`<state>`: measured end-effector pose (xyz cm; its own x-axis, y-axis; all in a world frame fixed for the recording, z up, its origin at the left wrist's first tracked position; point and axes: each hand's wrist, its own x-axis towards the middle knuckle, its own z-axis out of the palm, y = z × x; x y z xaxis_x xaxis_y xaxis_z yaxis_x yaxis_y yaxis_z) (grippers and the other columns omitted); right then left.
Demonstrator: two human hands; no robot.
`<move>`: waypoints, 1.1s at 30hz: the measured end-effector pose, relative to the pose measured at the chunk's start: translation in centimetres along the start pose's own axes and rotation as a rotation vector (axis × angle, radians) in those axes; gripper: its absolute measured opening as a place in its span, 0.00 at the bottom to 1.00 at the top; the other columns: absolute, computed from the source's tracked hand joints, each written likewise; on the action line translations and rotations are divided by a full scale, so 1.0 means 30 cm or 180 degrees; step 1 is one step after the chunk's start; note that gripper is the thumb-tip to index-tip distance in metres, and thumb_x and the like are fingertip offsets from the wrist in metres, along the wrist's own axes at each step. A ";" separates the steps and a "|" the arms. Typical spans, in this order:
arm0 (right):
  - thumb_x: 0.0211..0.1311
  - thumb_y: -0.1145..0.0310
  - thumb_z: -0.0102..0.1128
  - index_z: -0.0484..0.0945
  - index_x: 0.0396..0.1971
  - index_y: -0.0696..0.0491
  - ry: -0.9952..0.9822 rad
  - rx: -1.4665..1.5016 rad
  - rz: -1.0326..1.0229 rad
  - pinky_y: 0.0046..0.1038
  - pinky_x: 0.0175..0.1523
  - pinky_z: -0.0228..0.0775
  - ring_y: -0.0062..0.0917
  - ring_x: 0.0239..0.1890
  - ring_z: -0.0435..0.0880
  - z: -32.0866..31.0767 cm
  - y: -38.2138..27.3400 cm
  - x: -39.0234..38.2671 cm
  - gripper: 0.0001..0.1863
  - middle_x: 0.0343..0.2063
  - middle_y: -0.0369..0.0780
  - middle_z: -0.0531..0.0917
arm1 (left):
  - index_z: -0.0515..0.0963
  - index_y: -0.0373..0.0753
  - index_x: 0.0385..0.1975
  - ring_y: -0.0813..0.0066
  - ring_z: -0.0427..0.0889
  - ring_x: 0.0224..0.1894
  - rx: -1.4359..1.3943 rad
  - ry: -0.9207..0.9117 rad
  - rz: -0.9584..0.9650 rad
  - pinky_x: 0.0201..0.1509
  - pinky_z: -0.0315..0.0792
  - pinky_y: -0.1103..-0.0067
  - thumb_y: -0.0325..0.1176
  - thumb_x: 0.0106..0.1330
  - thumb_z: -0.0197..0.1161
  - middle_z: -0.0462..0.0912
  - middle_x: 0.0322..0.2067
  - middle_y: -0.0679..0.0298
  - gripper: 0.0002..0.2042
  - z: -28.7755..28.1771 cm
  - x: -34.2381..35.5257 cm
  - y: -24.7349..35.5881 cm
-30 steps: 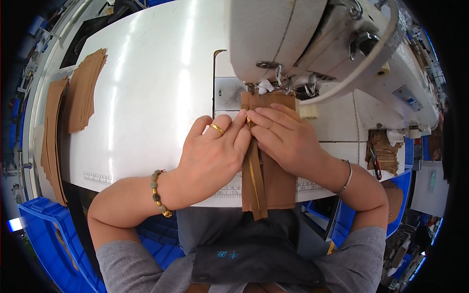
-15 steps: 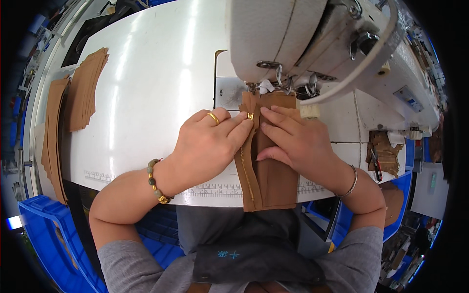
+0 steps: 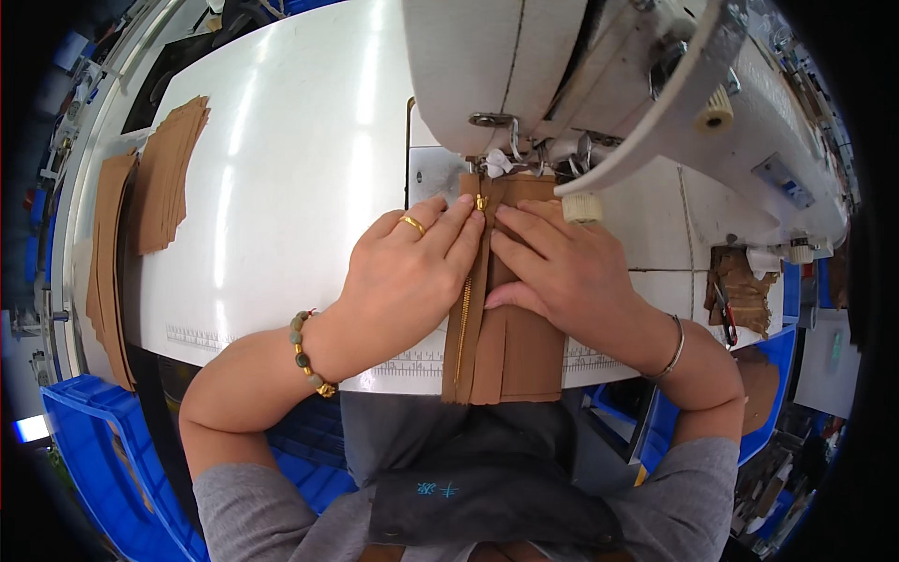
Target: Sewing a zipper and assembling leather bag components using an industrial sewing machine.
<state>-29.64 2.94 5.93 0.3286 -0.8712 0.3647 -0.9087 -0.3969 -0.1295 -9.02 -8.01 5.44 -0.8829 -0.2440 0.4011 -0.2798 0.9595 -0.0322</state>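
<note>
Brown panel point(image 3: 536, 361), thin sheet stuff by the look of it (cloth or thin leather, we can't tell), laid lengthwise in front of the sewing machine point(image 3: 473, 75), far end up at the machine's needle area point(image 3: 475, 168). Zipper point(image 3: 463, 339) with brass-coloured teeth runs along the panel's left part; its slider point(image 3: 481, 202) sits just short of the machine. We'd call the lot light: panel bendy and apt to crease, tape floppy, tooth row a bit stiffer, slider small, hard, slick. Nothing fragile, but tugging one end could skew the tape. Left hand point(image 3: 407, 267): fingers nearly straight, tips down beside the slider; thumb hidden, so we can't tell whether it pinches. Right hand point(image 3: 568, 262): fingers fanned flat on the panel, thumb out sideways, pressing rather than gripping as we read it. Best hold for us: flat fingertips either side of the tooth row, short of the machine, off the slider so it won't slide.
</note>
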 end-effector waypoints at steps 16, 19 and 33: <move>0.48 0.45 0.76 0.83 0.47 0.58 -0.0039 0.0058 0.0052 0.37 0.59 0.78 0.37 0.49 0.87 0.010 -0.008 0.003 0.34 0.55 0.47 0.84 | 0.82 0.32 0.57 0.57 0.84 0.62 0.0131 0.0019 -0.0045 0.61 0.79 0.68 0.30 0.61 0.63 0.83 0.61 0.50 0.22 -0.017 -0.015 0.024; 0.48 0.45 0.75 0.83 0.47 0.58 -0.0036 0.0061 0.0076 0.37 0.60 0.77 0.37 0.49 0.86 0.008 -0.010 0.002 0.34 0.55 0.47 0.84 | 0.82 0.31 0.57 0.57 0.84 0.61 -0.0085 -0.0052 0.0070 0.61 0.79 0.69 0.30 0.61 0.63 0.83 0.61 0.50 0.23 -0.021 -0.022 0.028; 0.44 0.47 0.77 0.83 0.46 0.58 0.0016 -0.0044 -0.0048 0.38 0.60 0.76 0.33 0.49 0.85 -0.002 -0.021 -0.003 0.34 0.54 0.47 0.84 | 0.81 0.28 0.55 0.53 0.81 0.65 0.0352 -0.0192 0.0118 0.65 0.77 0.65 0.31 0.62 0.61 0.82 0.61 0.48 0.22 -0.008 -0.008 0.041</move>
<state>-29.10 3.30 6.03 0.3409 -0.8637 0.3713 -0.9071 -0.4059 -0.1114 -9.05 -6.74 5.52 -0.9136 -0.2199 0.3421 -0.2835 0.9475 -0.1481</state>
